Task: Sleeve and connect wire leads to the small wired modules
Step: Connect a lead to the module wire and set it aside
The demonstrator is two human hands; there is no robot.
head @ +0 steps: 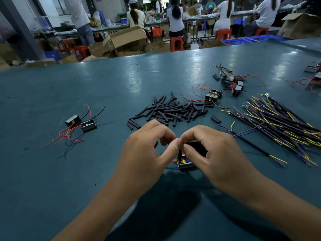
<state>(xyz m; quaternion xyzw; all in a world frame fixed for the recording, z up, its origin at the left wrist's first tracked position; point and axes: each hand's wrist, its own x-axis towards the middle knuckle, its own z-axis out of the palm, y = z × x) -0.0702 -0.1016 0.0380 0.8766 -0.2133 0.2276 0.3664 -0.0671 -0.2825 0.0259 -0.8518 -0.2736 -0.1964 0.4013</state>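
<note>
Two hands: left hand [144, 152], right hand [215, 153]. One module [185, 162] between them, two modules [80, 122] left, sleeve pile [173, 110] uncountable, cable bundle [281, 119] uncountable.

Teal table [69, 171], black sleeves [173, 110], red module leads [66, 134], yellow-and-purple-tipped black cables [278, 119].

Bare forearms, left hand [144, 150] and right hand [215, 153] ungloved, no sleeves.

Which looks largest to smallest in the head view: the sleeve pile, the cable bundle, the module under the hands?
1. Cable bundle, though cut off by the frame edge.
2. Sleeve pile.
3. Module, partly hidden by the hands.
</note>
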